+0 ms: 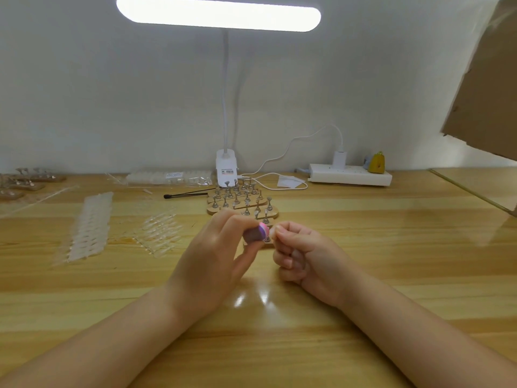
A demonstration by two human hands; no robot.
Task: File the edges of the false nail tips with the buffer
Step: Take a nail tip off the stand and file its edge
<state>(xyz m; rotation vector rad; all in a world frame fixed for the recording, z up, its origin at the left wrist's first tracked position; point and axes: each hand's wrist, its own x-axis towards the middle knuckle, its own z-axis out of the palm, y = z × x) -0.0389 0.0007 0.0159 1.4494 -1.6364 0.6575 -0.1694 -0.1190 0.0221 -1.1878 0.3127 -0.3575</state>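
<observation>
Left hand (212, 256) grips buffer (256, 233), its end facing right; right hand (302, 253) pinches nail tip (275, 228) just beside it.

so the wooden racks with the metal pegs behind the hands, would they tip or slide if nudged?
The wooden racks look flat and low, so tipping seems unlikely; on the glossy table they would probably slide. The metal pegs are slim and top-heavy-looking, so they may wobble or snag a finger.

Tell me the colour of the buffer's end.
Pink and purple layers on a grey buffer, held by the left hand; head view.
</observation>
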